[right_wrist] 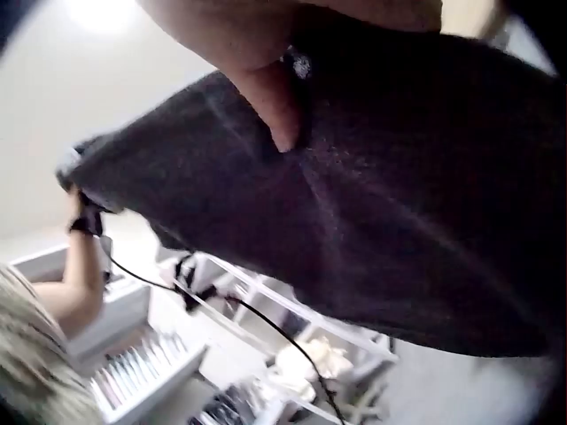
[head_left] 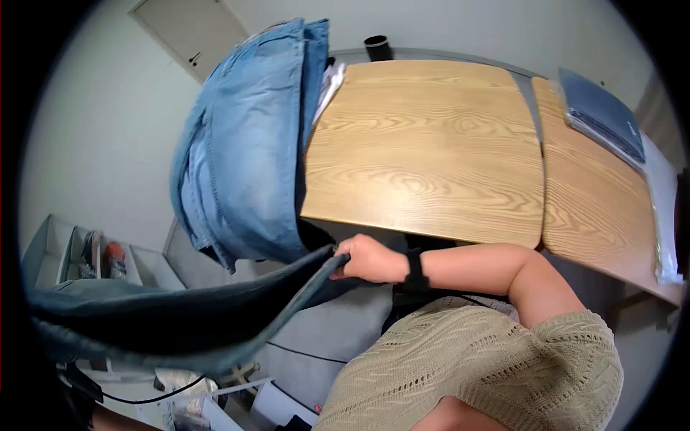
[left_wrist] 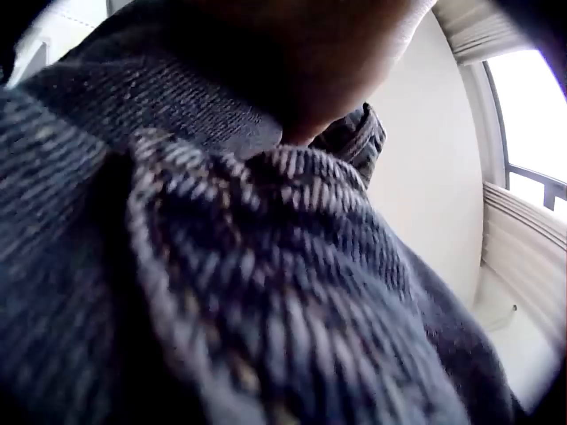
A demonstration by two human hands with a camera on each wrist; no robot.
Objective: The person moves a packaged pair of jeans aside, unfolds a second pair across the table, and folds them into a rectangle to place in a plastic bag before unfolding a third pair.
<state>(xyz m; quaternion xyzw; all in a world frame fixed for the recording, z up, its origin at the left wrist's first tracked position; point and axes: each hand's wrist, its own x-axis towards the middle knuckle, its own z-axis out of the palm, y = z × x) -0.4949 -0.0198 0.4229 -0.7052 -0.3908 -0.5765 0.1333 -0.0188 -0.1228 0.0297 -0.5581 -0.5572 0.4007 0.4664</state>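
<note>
A dark blue denim garment (head_left: 172,316) is stretched between my two hands, with a dark opening along its upper side in the head view. My right hand (head_left: 374,260) grips its right end, close to the front edge of the table. In the right wrist view the thumb (right_wrist: 276,111) lies against the dark cloth. My left hand (left_wrist: 332,71) is hidden behind the denim in the head view. Across the right wrist view it holds the far end up, and thick stitched denim fills much of the left wrist view.
Lighter blue denim clothes (head_left: 251,144) hang over the left end of the wooden table (head_left: 431,151). Folded dark clothing in clear plastic (head_left: 604,118) lies at the right. Open white storage bins (head_left: 147,266) stand at lower left. A black cable (head_left: 309,352) runs below the garment.
</note>
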